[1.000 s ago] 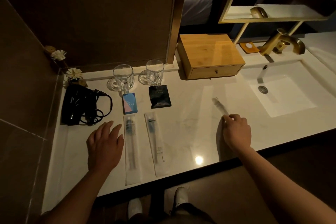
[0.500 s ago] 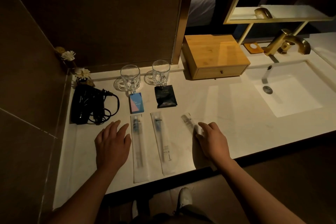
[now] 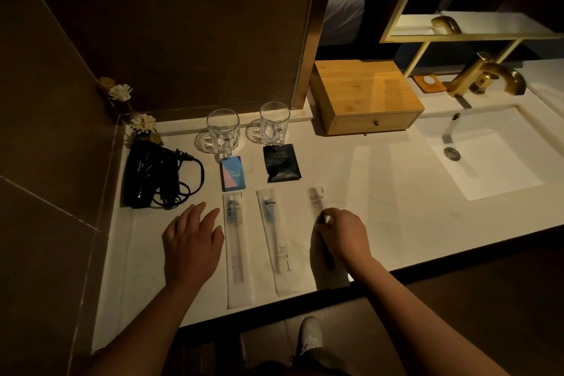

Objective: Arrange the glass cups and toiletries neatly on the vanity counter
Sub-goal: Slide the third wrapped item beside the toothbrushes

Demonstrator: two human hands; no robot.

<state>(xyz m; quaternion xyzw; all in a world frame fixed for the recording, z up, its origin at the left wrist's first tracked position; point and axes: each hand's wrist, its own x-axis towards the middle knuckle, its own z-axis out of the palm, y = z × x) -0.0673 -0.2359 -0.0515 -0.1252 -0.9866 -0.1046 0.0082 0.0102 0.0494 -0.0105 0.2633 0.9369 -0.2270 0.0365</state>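
The vanity counter [image 3: 381, 192] is now carrying a near-complete layout: 2 glass cups [image 3: 222, 130] are standing on coasters at the back, with 2 sachets [image 3: 233, 173] lying in front of them. Below these, 2 wrapped toothbrushes [image 3: 236, 241] are lying parallel. The right hand [image 3: 345, 233] is pinching a 3rd wrapped packet [image 3: 316, 203], which it has been sliding leftward from near the sink, so it is now settling as a 3rd column just beside them. The left hand [image 3: 192, 241] is resting flat, fingers spread, holding nothing. Alignment looks nearly finished.
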